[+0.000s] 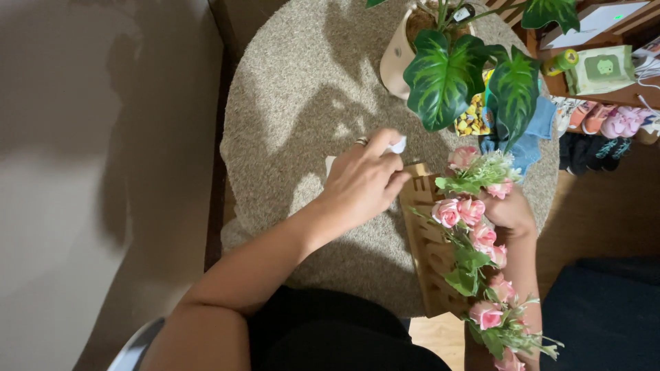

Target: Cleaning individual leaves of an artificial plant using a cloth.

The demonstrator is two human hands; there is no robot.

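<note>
Wooden sign (430,254): a pale cut-out plaque is stood on edge over the round beige rug (302,103), at the person's knees, with its long side running away from the camera.
Flower garland (474,240): pink artificial roses with green leaves are draped along the right edge of the sign, from its top corner down to the lower edge of the picture.
Left hand (361,182): the fingers are curled around a small white object (397,144), pinched at the fingertips against the sign's top corner; a ring is worn.
Right hand (509,209): it is placed behind the roses, apparently steadying the sign; its fingers are hidden, so whether they are clenched cannot be told.
Risk, tipping: the sign could be toppled if the right hand's support were eased, since it is balanced on a narrow edge.
Risk, garland: the roses could be dragged loose by the left wrist brushed across them.
Risk, plant: the potted plant (454,69) close behind could be knocked.
Packages: a light green box (599,69) is set on the shelf at upper right; a yellow-patterned packet (471,117) is half hidden under the leaves.
</note>
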